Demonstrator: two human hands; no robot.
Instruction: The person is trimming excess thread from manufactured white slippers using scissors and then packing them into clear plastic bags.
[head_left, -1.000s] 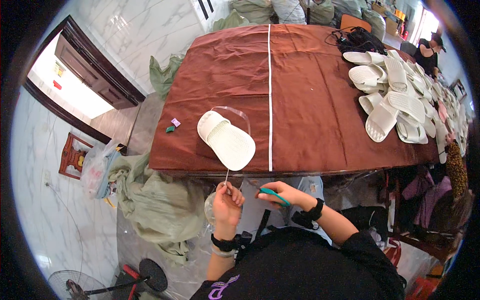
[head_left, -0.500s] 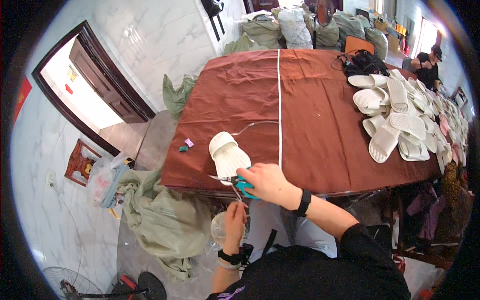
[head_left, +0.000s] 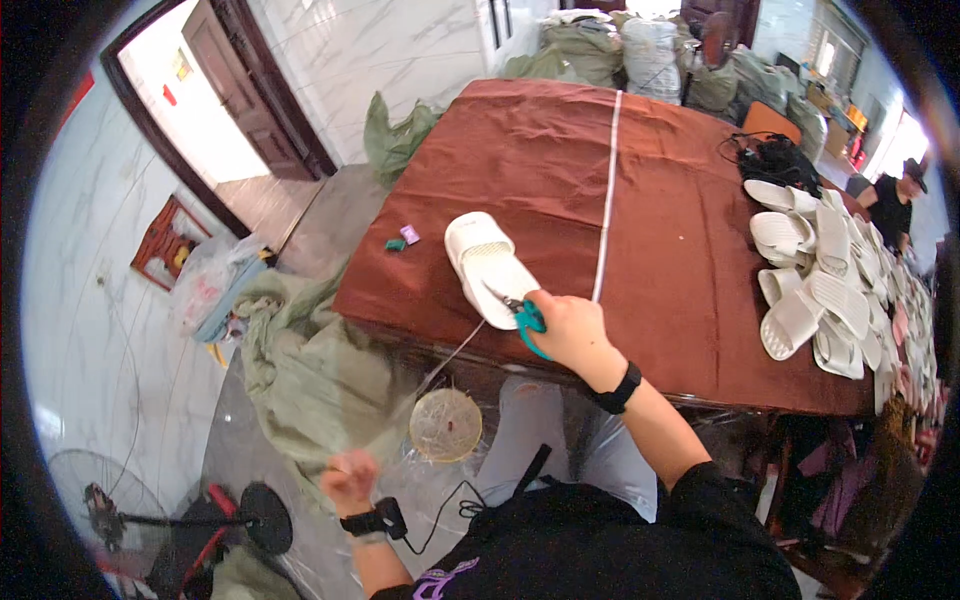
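Observation:
One white slide slipper (head_left: 480, 255) lies at the table's near left part, its strap toward the far end. Over the slipper's near end, my right hand (head_left: 572, 330) is closed around the teal-handled scissors (head_left: 530, 325); their blades point left across the sole. My left hand (head_left: 350, 478) hangs low, off the table, beside a green sack. Motion smears its fingers, so whether it holds anything is unclear. A thin pale strip (head_left: 455, 355) runs from the table edge by the slipper down toward a round clear disc (head_left: 446, 425) with a yellowish rim.
A brown cloth (head_left: 660, 320) with a white line covers the table. White slippers (head_left: 815, 270) pile up at the right. Two small packets, green (head_left: 395, 245) and lilac (head_left: 410, 234), lie left. A green sack (head_left: 320, 370) and fan (head_left: 105, 510) stand lower left; a person (head_left: 890, 205) sits far right.
My left hand has dropped down and left, away from the scissors and the strip. The scissors have shifted slightly right and up with my right hand. The view has turned, shifting the scene.

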